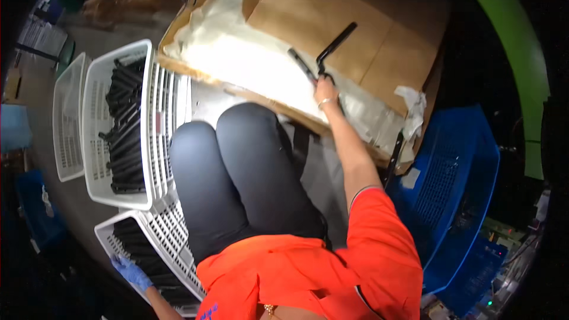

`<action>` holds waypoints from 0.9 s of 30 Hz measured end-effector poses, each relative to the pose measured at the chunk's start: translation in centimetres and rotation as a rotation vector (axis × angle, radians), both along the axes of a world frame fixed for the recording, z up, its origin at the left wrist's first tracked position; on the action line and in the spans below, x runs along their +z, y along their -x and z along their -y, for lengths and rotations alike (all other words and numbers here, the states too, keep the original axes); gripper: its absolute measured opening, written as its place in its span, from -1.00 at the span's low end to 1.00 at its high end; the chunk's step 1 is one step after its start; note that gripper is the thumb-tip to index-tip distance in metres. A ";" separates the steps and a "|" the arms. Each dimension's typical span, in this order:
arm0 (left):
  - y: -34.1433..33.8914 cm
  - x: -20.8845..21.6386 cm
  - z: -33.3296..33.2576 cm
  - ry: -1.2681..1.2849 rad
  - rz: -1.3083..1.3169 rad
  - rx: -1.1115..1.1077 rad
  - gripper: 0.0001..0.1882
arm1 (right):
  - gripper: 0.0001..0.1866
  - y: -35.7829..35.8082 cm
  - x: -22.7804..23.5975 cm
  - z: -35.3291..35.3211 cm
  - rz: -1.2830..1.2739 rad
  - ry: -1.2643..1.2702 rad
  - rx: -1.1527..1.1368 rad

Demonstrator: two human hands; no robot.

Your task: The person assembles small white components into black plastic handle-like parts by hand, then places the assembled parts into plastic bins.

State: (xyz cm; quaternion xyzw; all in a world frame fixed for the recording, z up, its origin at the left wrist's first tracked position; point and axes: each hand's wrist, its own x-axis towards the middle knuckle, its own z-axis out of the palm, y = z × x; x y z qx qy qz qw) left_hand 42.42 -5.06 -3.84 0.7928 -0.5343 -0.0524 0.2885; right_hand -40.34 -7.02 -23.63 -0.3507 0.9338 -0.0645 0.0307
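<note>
My right hand [325, 90], bare and with a bracelet at the wrist, is closed around black bent bars [336, 44] above the open cardboard box. One bar has a crank-like bend and a second, straighter piece sticks out beside it. How many pieces lie in the fist is hidden. At the lower left, my left hand [131, 271] wears a blue glove. Its fingers are stretched out over the outer rim of the lower white basket [155, 226], beside the black parts [142, 249] heaped inside.
The cardboard box [332, 0] ahead holds pale lining and cardboard sheets. A taller white basket [148, 160] with many black bars [125, 136] stands at my left. Blue crates [438, 184] stand at the right, near another black bar [394, 157]. A green curved frame [510, 35] rises at far right.
</note>
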 end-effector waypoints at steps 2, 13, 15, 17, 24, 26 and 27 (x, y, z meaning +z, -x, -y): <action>7.3 2.6 1.6 -0.075 -0.033 -0.173 -0.60 | -0.68 -1.9 3.9 -0.4 0.128 -0.012 0.092; 37.6 10.2 5.8 -0.536 -1.106 -0.855 -0.57 | -0.60 -10.0 29.0 -5.5 0.311 0.616 0.683; 38.4 9.4 5.9 -0.608 -1.275 -0.957 -0.47 | -0.61 -11.6 31.0 -5.6 0.105 0.525 0.845; 38.8 10.5 5.7 -0.771 -1.076 -0.985 -0.45 | -0.63 -13.4 31.9 -5.3 0.068 0.474 0.925; 37.9 9.3 4.7 -1.178 -0.945 -1.026 -0.48 | -0.62 -17.3 30.8 -3.4 0.047 0.434 1.201; 38.2 8.7 3.8 -1.146 -1.003 -1.009 -0.53 | -0.60 -18.3 30.5 -3.4 -0.011 0.507 1.073; 38.2 7.9 3.5 -1.140 -1.114 -0.971 -0.56 | -0.59 -18.8 30.4 -3.7 -0.005 0.494 0.987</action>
